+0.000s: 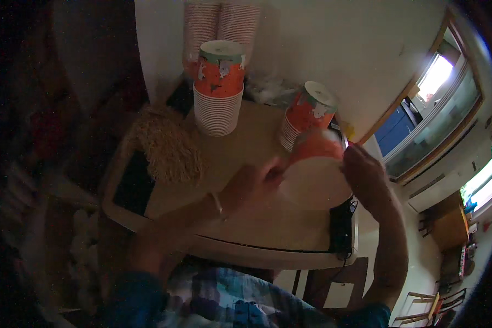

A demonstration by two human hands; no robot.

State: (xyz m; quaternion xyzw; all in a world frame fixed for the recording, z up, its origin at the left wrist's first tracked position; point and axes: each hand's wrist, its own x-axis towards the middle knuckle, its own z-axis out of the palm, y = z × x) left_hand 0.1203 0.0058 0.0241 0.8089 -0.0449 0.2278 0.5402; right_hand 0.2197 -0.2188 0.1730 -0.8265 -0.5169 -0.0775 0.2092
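Note:
Over the right part of the table I hold a paper tub (318,183), orange outside and pale at its broad round face, tilted toward me. My right hand (366,172) is closed on its right edge. My left hand (259,183), blurred by motion, pinches at its left edge. Right behind the tub stands a short stack of upside-down orange and green paper tubs (314,106). A taller nested stack of the same tubs (218,87), with many white rims, stands farther left.
A bundle of tan strings (167,145) lies on the left of the table (235,218). Wrapped stacks of tubs (239,24) and crumpled clear plastic (270,87) are by the wall. A black object (341,232) with a cable lies at the right edge.

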